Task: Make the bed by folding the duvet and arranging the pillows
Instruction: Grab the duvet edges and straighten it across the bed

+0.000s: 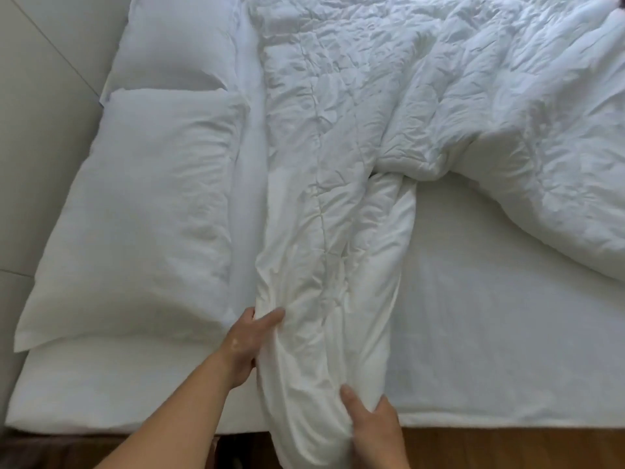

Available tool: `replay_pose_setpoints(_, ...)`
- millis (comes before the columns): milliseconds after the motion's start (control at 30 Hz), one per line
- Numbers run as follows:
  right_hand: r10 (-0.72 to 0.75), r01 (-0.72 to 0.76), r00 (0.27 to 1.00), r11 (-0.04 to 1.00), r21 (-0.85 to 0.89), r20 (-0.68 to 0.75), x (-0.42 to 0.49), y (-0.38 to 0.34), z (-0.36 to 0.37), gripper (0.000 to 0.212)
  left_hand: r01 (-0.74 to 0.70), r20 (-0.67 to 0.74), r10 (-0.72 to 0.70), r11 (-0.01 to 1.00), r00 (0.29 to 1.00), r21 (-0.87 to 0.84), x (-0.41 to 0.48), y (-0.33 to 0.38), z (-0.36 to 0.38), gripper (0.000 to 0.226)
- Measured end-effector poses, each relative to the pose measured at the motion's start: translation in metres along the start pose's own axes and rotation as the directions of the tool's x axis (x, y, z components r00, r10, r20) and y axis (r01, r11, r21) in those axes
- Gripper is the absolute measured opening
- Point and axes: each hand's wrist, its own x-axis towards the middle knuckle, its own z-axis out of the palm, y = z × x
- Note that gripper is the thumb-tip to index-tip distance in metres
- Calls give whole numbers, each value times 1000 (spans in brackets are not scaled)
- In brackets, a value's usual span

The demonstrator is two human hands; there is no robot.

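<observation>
Duvet (338, 204) runs lengthwise away, near end gripped by both hands.

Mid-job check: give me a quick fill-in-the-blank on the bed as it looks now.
1. Both hands, left hand and right hand, grip the ____.
2. The pillows lie to the ____ of the duvet.
3. The number of pillows in view is ____.
4. The bare sheet lies to the duvet's ____.

Missing words: duvet; left; two; right

We note a pale panelled wall (37, 96) left of the bed (490, 299), with thin seams crossing it. Wooden floor (507, 448) shows below the bed's near edge. Soft, even daylight falls throughout.
</observation>
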Motion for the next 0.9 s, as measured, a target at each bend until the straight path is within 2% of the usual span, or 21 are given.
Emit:
replay_pose_setpoints(100,76,-73,988,997,-28,136,36,23,47,77,112,123,-117,993,986,47,11,-61,-15,41)
replay_pose_setpoints(200,190,-192,938,981,-22,289,63,32,72,52,139,11,-140,989,990,48,32,-109,-35,39)
replay_pose_setpoints(267,213,-236,914,971,26,347,85,29,71,54,90,-51,-87,993,995,73,43,-121,-47,33)
replay_pose_setpoints(367,106,-205,947,925,319,303,138,6,62,60,6,-49,4,978,999,207,59,-126,-63,34)
replay_pose_setpoints(467,29,-140,973,862,487,228,185,-26,64,72,-24,-11,28,976,1000,215,75,-137,-75,41)
replay_pose_setpoints(500,20,-107,985,847,520,170,195,-34,66,69,-24,-6,26,977,1000,214,80,-142,-75,43)
replay_pose_setpoints(633,20,-37,999,875,483,40,199,-41,60,54,-81,-53,105,938,993,338,83,-148,-73,43)
replay_pose_setpoints(767,-45,25,998,914,405,38,152,-22,35,32,-230,-141,331,851,933,472,35,-125,-83,40)
replay_pose_setpoints(833,-21,7,999,918,396,33,131,-4,26,32,-306,-152,426,815,892,492,-1,-113,-88,37)
replay_pose_setpoints(900,11,-11,1000,927,376,1,125,19,27,33,-326,-144,454,793,879,515,-12,-113,-96,36)
